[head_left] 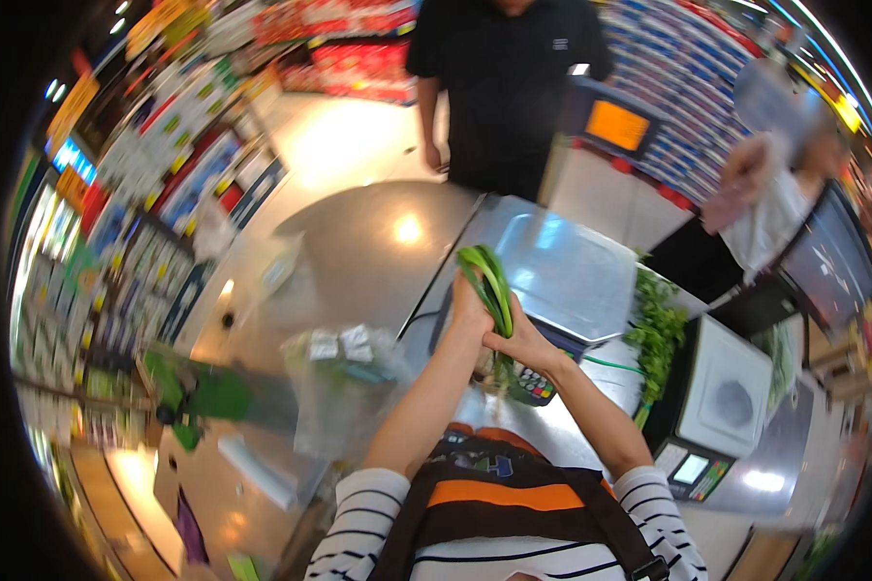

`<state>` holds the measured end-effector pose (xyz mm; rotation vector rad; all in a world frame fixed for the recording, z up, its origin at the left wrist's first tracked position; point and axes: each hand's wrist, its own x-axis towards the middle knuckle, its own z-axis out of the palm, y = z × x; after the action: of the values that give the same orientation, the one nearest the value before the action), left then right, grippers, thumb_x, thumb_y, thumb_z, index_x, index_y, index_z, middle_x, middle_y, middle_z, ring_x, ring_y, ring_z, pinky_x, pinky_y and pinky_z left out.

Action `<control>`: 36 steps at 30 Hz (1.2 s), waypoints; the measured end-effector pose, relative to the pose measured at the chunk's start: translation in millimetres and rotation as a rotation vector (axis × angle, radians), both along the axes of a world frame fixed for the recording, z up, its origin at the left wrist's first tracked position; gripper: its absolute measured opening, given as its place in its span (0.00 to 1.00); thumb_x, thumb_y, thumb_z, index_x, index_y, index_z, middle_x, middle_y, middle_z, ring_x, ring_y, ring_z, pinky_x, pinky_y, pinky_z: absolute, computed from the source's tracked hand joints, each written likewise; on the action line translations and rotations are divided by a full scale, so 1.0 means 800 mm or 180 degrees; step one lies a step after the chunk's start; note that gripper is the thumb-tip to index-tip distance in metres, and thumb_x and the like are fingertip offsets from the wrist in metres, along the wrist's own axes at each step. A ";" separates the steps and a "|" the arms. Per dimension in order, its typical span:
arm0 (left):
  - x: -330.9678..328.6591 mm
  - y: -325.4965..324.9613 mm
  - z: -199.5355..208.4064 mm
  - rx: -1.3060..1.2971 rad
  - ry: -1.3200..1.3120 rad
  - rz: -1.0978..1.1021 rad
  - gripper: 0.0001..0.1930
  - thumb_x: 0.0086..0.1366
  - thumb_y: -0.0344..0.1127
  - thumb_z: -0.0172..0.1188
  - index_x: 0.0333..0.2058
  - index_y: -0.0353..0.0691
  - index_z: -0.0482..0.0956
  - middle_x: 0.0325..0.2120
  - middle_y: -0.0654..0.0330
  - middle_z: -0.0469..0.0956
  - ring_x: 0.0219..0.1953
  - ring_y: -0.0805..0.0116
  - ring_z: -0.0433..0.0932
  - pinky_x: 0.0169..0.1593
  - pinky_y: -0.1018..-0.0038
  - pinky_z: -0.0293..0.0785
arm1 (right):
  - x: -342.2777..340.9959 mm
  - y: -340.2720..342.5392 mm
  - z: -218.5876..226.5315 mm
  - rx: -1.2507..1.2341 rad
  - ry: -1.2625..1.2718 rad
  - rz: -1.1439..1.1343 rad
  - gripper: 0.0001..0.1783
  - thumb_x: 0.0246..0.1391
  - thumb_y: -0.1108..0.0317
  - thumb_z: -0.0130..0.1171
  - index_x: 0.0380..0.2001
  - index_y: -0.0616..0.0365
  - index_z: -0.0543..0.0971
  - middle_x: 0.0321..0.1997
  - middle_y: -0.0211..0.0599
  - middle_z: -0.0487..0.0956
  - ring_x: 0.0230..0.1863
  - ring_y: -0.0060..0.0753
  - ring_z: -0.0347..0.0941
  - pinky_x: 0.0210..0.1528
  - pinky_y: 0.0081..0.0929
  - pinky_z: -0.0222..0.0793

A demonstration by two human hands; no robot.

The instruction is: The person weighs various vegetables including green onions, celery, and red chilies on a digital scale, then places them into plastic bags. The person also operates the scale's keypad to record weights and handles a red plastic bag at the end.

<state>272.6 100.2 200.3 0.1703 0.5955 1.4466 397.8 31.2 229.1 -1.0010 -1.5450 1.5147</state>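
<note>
A bunch of green onions (490, 281) is folded over and held up in front of me, its pale root ends hanging below my hands. My left hand (468, 310) wraps around the bunch from the left. On the other side, my right hand (528, 342) closes on it lower down, the two hands touching or nearly so. Just beyond them lies the flat metal weighing plate (576, 281) of a scale. Beneath my right wrist is a keypad (533, 385), partly covered by my hands and the onions. A clear plastic bag (334, 412) with white labels rests left of my forearm.
Leafy greens (655, 324) lie right of the plate, beside a second scale (722, 392) and a monitor (831, 261). A green device (213, 394) and a white roll (259, 473) are at left. A person in black (509, 97) stands opposite; another person (770, 208) is at right.
</note>
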 end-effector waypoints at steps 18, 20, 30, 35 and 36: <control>-0.245 -0.334 0.042 -0.0466 0.6843 0.0427 0.10 0.56 0.34 0.61 0.38 0.46 0.80 0.33 0.55 0.78 0.34 0.55 0.77 0.36 0.66 0.73 | -0.106 -0.082 -0.040 -0.0348 -0.1094 0.3365 0.28 0.56 0.63 0.54 0.58 0.50 0.59 0.39 0.51 0.77 0.39 0.50 0.75 0.41 0.37 0.69; -0.230 -0.311 0.043 -0.0084 0.6767 0.1269 0.09 0.57 0.34 0.60 0.38 0.43 0.80 0.25 0.55 0.78 0.23 0.55 0.77 0.27 0.69 0.72 | -0.131 -0.092 -0.044 0.0055 -0.1399 0.2954 0.29 0.56 0.64 0.54 0.59 0.50 0.57 0.36 0.53 0.77 0.36 0.56 0.75 0.39 0.41 0.69; -0.234 -0.249 -0.014 0.0317 0.4427 0.0636 0.16 0.63 0.29 0.50 0.50 0.37 0.74 0.25 0.61 0.76 0.24 0.75 0.73 0.25 0.74 0.69 | -0.297 -0.064 -0.146 -0.1317 -0.0166 0.1934 0.16 0.56 0.59 0.53 0.35 0.65 0.72 0.28 0.50 0.77 0.31 0.53 0.74 0.32 0.43 0.68; -0.235 -0.234 0.090 -0.0082 0.1691 -0.0400 0.17 0.64 0.28 0.48 0.51 0.36 0.73 0.17 0.72 0.66 0.16 0.85 0.61 0.19 0.87 0.58 | -0.363 -0.038 -0.164 -0.0636 -0.0447 0.1702 0.14 0.56 0.61 0.52 0.35 0.64 0.73 0.29 0.48 0.77 0.32 0.51 0.75 0.33 0.41 0.68; -0.234 -0.228 0.102 -0.0055 0.1238 -0.0580 0.18 0.63 0.27 0.48 0.52 0.35 0.72 0.16 0.74 0.64 0.14 0.87 0.58 0.18 0.89 0.56 | -0.373 -0.031 -0.165 -0.0296 -0.0594 0.1639 0.14 0.56 0.61 0.51 0.34 0.63 0.73 0.29 0.48 0.77 0.32 0.50 0.75 0.34 0.41 0.68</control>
<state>85.0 -82.1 282.0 0.4875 0.8843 1.2376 99.2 6.8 97.4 -0.8517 -1.9885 1.8962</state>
